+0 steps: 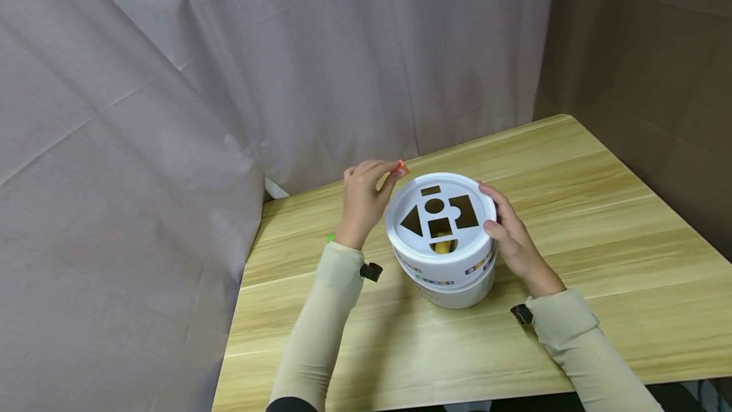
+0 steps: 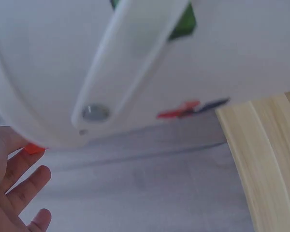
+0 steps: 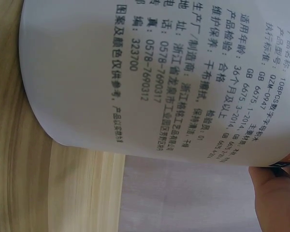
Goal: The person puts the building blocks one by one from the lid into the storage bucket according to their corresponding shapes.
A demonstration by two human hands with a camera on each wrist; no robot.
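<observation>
A white bucket point(image 1: 457, 297) stands upright on the table, topped by a white lid point(image 1: 412, 192) with several cut-out shapes: a triangle, a circle, rectangles and a notched opening. Through the front hole something yellow point(image 1: 443, 247) shows inside. My left hand point(image 1: 363, 199) pinches a small orange-red block point(image 1: 403, 169) between thumb and fingertips, just off the lid's far left edge. In the left wrist view, most of that block point(image 2: 35, 148) is hidden by the fingers and bucket. My right hand point(image 1: 515, 240) grips the bucket's right side at the lid rim.
Behind my left wrist, a bit of a green object point(image 1: 331, 238) peeks out on the wooden table point(image 1: 600, 259). A grey cloth point(image 1: 343, 68) hangs along the table's back and left edges. A white handle strap point(image 2: 125, 58) runs down the bucket's side.
</observation>
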